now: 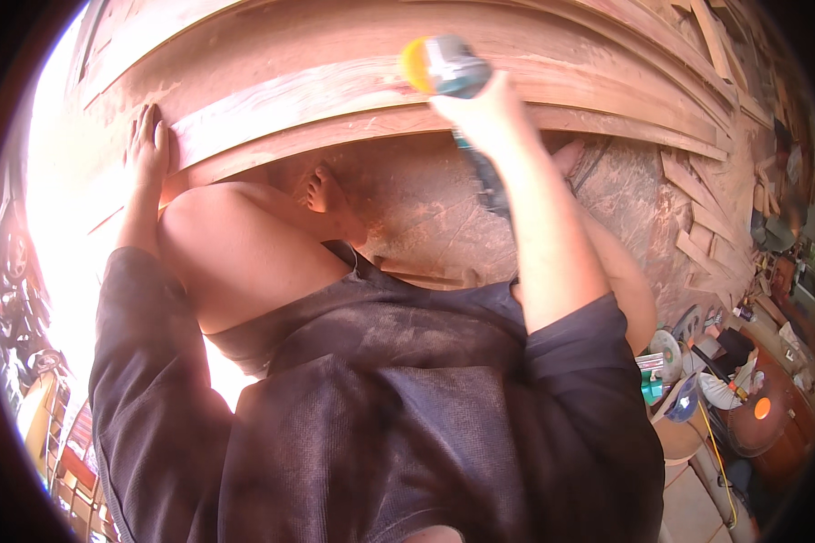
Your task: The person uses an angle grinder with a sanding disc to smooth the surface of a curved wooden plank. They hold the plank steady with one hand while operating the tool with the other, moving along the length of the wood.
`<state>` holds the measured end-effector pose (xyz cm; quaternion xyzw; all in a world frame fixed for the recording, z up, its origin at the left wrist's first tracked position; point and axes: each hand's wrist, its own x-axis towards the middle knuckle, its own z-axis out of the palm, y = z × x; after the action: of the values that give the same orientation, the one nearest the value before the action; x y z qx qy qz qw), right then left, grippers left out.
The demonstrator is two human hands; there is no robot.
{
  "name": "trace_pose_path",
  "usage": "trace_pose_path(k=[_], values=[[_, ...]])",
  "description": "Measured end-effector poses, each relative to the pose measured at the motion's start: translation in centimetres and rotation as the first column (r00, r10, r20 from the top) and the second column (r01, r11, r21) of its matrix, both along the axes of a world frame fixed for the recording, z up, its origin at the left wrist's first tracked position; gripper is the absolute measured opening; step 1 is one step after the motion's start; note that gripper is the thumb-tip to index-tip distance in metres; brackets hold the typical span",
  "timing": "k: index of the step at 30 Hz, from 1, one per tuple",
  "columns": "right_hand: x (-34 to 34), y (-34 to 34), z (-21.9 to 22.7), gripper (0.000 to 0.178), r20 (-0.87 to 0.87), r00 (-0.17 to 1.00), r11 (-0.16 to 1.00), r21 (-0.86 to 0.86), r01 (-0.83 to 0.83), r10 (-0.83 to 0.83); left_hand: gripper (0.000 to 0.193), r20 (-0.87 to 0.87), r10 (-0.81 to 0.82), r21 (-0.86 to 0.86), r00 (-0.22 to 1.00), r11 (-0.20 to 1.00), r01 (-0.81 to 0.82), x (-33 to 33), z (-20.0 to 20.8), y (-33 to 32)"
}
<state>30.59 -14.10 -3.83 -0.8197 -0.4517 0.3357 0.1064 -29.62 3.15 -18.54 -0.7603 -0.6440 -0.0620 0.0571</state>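
In my right hand [489,113] is a teal and silver cordless angle grinder [453,68] with a yellow disc at its far left end. The tool is smeared by motion, and its dark lower end hangs below my wrist. The disc is over the long pale wooden board [308,100]; whether it touches the wood I cannot tell. My left hand [147,149] lies with fingers stretched out at the left end of that board, in bright light. The fingers of my right hand are wrapped round the tool's body.
Other long planks [598,36] lie beyond the board. Offcuts [702,231] are piled on the right of the dusty floor [426,204]. Tools and a yellow cable [720,462] clutter the lower right. My bare legs [254,244] are folded close to the board's near edge.
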Motion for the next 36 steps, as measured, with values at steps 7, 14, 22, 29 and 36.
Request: trace_pose_path(k=[7,14,22,29,36], values=[[-4.2,0.2,1.9,0.099,0.07,0.975,0.975,-0.089,-0.204,0.21,0.059,0.033,-0.006,-0.008,0.999,1.0,0.007,-1.2,-1.1,0.4],[10.3,-1.3,-0.7,0.085,0.086,0.977,0.979,-0.054,0.199,-0.194,0.058,0.064,-0.025,-0.015,0.998,1.0,0.026,-0.7,-0.6,0.1],[14.2,-2.4,-3.4,0.05,-0.087,0.923,0.913,0.142,0.383,-0.374,0.057,0.097,-0.004,0.021,0.995,1.0,0.002,0.4,-0.6,-0.5],[-2.9,0.7,0.9,0.096,0.097,0.994,0.999,-0.006,-0.039,0.04,0.058,0.068,-0.002,0.019,0.998,1.0,0.001,-0.1,-0.3,-0.2],[-2.1,0.9,-0.2,0.098,0.075,0.981,0.983,-0.018,-0.181,0.182,0.057,0.045,-0.012,0.014,0.999,1.0,0.011,-1.0,-1.0,0.5]])
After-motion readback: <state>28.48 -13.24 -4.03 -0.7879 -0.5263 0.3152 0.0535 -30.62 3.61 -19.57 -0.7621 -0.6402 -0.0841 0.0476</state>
